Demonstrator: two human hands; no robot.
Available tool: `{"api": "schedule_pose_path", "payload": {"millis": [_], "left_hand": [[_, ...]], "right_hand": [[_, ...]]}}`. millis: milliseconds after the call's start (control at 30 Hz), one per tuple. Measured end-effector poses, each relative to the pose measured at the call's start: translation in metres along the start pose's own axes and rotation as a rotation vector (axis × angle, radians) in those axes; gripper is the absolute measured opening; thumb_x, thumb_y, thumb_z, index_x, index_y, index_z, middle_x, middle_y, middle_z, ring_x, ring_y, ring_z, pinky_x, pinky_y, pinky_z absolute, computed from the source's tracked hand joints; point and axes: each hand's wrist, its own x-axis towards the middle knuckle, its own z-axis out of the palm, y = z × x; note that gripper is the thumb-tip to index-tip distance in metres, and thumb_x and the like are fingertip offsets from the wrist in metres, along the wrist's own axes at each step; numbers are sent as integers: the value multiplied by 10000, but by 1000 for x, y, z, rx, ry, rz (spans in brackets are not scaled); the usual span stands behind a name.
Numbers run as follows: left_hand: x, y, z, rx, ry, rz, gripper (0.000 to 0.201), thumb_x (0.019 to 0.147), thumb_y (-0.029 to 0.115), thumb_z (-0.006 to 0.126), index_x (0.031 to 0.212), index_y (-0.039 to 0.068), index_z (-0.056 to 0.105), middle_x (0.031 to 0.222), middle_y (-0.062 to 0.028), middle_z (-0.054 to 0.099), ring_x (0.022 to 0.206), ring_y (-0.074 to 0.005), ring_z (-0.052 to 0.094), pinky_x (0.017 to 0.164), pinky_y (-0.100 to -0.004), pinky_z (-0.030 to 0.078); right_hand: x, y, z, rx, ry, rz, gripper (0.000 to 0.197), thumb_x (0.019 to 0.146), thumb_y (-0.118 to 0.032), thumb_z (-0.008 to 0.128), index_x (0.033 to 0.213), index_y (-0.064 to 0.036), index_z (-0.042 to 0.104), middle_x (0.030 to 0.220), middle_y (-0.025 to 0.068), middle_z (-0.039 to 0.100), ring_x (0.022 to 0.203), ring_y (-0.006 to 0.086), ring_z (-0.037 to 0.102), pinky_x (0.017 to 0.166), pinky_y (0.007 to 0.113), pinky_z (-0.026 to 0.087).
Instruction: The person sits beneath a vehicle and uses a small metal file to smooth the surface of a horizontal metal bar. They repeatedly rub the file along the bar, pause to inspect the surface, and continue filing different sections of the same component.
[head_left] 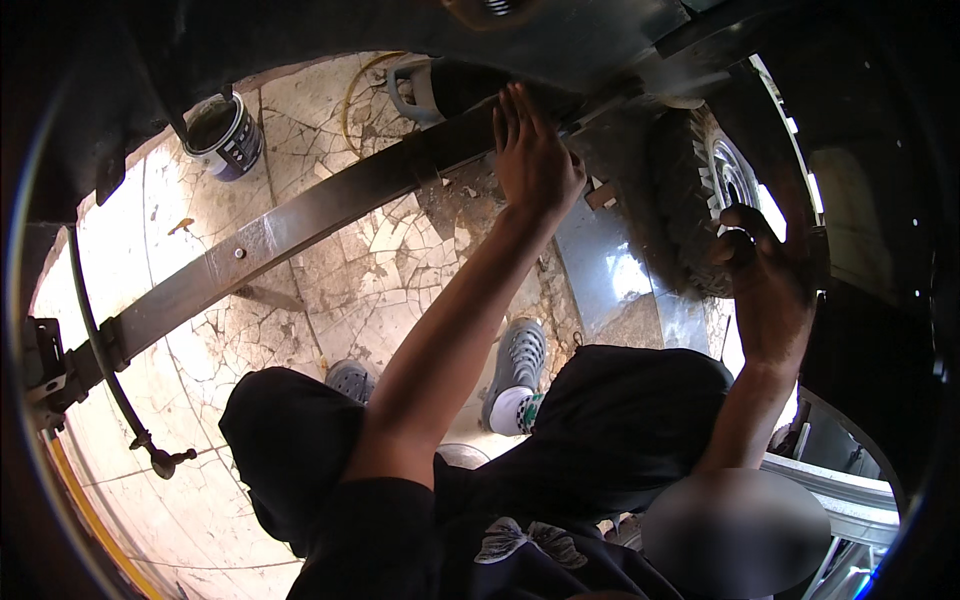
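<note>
My left hand (533, 155) lies against the upper end of a long steel bar (270, 235), its fingers stretched out and pointing away from me. The bar resembles a leaf spring. It slants from the lower left to the top centre, with a bracket band round it near each end. My right hand (768, 285) is raised at the right, in shadow beside the dark underside of a vehicle (865, 330). Its thumb and fingers are bent, with a bright gap between them, and nothing shows in that gap. Whatever lies behind my left fingertips is too dark to tell.
A tyred wheel (695, 190) stands behind my right hand. On the cracked tile floor (330, 290) are a paint bucket (228, 142) and a grey-handled dark container (440, 88). A thin rod with a ball end (160, 462) hangs at left. Pale metal framing (835, 490) is lower right.
</note>
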Motion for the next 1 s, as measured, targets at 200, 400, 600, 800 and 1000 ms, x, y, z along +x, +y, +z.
{"api": "schedule_pose_path", "payload": {"millis": [200,400,600,800,1000], "left_hand": [[38,-10,-11,-113,-56,-140,1177,811,185,853,1610,-217,89,1664,-406,308,1624,-473,232,1369,-500,111],[-4,7,-2,-177,-19,-80,1172,838,267,830,1614,-209,91,1663,-414,297,1634,-475,197,1371,-497,73],[36,-3,-11,-163,-91,-177,1165,867,323,796,1611,-214,78,1665,-420,292,1635,-501,156,1363,-535,20],[26,4,-10,-202,-111,-177,1150,805,217,781,1595,-236,79,1654,-418,315,1643,-497,117,1368,-506,-3],[14,7,-6,-203,-61,-150,1132,828,240,765,1579,-261,82,1625,-430,352,1638,-496,142,1368,-490,15]], "right_hand": [[-7,2,11,52,-35,-4,852,987,-120,700,1694,3,242,1297,215,705,1035,244,720,895,358,588],[-4,7,11,-5,13,81,917,962,-163,750,1704,-14,231,1233,199,721,988,218,698,929,347,558],[-7,-2,25,-52,-138,20,910,961,-91,730,1709,-11,218,1181,205,720,959,225,687,903,361,547],[-11,2,21,-105,-91,35,899,953,-28,712,1706,2,222,1162,202,713,945,210,671,895,355,537],[-10,-3,23,-94,-140,14,932,944,-88,745,1706,12,219,1144,188,716,924,200,656,892,338,521]]}}
